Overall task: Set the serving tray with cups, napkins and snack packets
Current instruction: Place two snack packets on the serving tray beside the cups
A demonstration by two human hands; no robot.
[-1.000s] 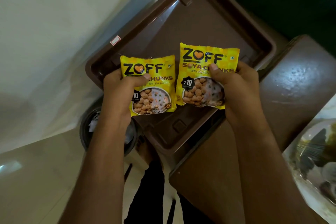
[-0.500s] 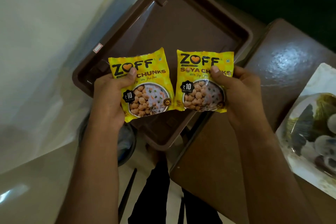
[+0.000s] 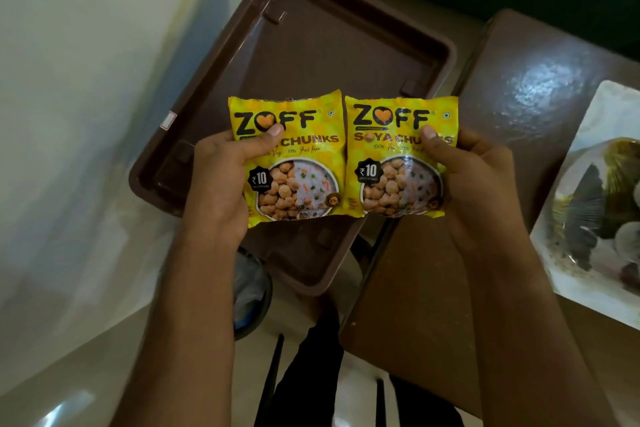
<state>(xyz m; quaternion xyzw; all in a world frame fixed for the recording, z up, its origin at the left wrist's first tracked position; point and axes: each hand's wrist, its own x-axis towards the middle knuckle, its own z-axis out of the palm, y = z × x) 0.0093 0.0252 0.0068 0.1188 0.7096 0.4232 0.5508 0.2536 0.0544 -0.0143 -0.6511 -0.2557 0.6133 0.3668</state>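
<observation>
The left hand [image 3: 221, 180] grips the left packet [image 3: 294, 156] by its left edge, thumb across the front. The right hand [image 3: 471, 177] grips the right packet [image 3: 398, 156] the same way by its right edge. Both yellow packets are held side by side, edges nearly touching, above the brown tray [image 3: 346, 55]. A table [image 3: 519, 97] lies to the right, bearing a plate [image 3: 588, 135].

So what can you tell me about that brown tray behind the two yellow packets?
The tray is dark brown, rectangular, with rounded corners and a raised rim; it looks like glossy plastic. Small raised blocks stand along its inner walls. A small white sticker sits on its left rim. What shows of its inside holds nothing. It lies at an angle in the view, one end past the edge of the brown table. The packets hide part of it; whether they touch it cannot be told.
</observation>
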